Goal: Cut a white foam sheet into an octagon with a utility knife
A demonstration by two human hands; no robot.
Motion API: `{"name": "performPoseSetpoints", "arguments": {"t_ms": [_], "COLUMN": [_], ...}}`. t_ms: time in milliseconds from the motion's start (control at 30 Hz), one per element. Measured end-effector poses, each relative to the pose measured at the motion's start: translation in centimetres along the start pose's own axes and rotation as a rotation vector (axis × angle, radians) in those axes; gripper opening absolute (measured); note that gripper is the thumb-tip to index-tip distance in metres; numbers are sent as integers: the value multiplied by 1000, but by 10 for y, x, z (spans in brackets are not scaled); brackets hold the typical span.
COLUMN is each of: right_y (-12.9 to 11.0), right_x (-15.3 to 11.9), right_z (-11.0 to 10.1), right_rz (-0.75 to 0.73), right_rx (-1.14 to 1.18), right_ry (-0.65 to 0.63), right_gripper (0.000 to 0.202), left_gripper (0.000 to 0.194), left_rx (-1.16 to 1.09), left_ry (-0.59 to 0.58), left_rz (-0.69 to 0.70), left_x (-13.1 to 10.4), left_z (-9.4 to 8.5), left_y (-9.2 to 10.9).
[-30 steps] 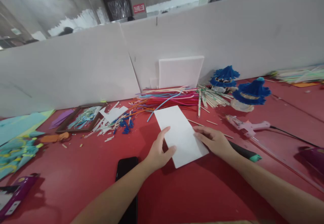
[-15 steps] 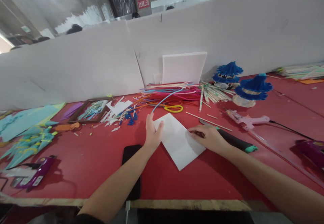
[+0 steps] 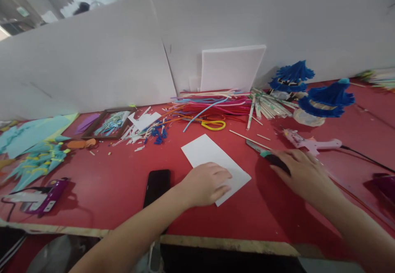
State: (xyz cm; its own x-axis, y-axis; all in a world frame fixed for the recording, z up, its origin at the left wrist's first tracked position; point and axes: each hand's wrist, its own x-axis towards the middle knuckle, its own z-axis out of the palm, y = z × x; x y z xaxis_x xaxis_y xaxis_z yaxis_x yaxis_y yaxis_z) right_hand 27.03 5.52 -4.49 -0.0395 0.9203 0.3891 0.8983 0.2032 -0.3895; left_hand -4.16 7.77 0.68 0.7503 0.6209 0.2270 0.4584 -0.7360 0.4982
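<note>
A white sheet of paper (image 3: 205,151) lies at an angle on the red table. My left hand (image 3: 206,183) rests on its lower middle, fingers slightly curled, with nothing visible in them. To the right, my right hand (image 3: 298,168) is over the black and green handle of a knife-like tool (image 3: 277,162), its fingers spread along the handle; whether they grip it cannot be made out. The tool's grey blade points up and left, beside a thin stick (image 3: 249,139). A light blue pipe cleaner (image 3: 203,111) curves above the paper.
A black phone (image 3: 157,184) lies left of the paper. Yellow-handled scissors (image 3: 213,125), pipe cleaners and sticks lie behind. On the right are a pink glue gun (image 3: 314,143) and blue-roofed models (image 3: 327,100). A framed tray (image 3: 108,124) stands left, and a white partition (image 3: 117,59) rises behind.
My left hand has moved from the paper's upper left edge down onto its middle. My right hand has left the paper and moved right to the black-handled tool. The view has tilted down.
</note>
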Motion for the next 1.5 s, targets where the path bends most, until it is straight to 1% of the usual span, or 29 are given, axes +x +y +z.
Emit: {"name": "performPoseSetpoints", "arguments": {"t_ms": [67, 133, 200, 267, 333, 400, 500, 567, 633, 700, 833, 1033, 1167, 1300, 1500], "right_y": [1, -2, -7, -16, -29, -45, -69, -80, -86, -89, -92, -94, -93, -95, -96], "right_x": [-10, -17, -25, -33, -42, -47, -44, -37, -31, -28, -28, -18, -14, -11, -8], "right_z": [-4, -6, -9, -11, -14, -17, -21, -21, -19, -16, -14, -19, -20, -21, -20], "right_rz": [32, 49, 57, 65, 95, 173, 294, 291, 266, 253, 228, 214, 187, 173, 167], "right_rx": [-19, -21, -6, 14, 53, 161, 323, 343, 328, 306, 278, 283, 316, 323, 302], "right_ry": [-12, -37, -74, -111, -136, -169, -255, -277, -249, -210, -199, -353, -352, -379, -414], "right_gripper": [42, 44, 44, 44, 45, 46, 46, 38, 28, 25, 44, 50, 51, 50, 51], "left_gripper": [38, 54, 60, 61, 60, 60, 60, 62, 61, 58, 58, 57, 55, 55, 58], "left_rx": [55, 118, 175, 220, 258, 335, 507, 548, 541, 529, 509, 450, 425, 401, 369], "left_ry": [-87, -148, -190, -210, -204, -166, -83, -61, -63, -75, -65, -43, -34, 10, -17], "left_rz": [44, 49, 34, 2, -55, -141, -243, -256, -256, -240, -191, -72, 3, 14, -4], "left_x": [-1, -2, -4, -5, -7, -8, -6, -2, 3, 8, 15, 17, 16, 14, 13], "left_z": [-1, -1, -1, 1, 5, 10, 16, 18, 17, 14, 12, 14, 17, 20, 21], "left_y": [5, 5, 3, 3, 6, 13, 24, 28, 28, 25, 14, 0, -7, -10, -9]}}
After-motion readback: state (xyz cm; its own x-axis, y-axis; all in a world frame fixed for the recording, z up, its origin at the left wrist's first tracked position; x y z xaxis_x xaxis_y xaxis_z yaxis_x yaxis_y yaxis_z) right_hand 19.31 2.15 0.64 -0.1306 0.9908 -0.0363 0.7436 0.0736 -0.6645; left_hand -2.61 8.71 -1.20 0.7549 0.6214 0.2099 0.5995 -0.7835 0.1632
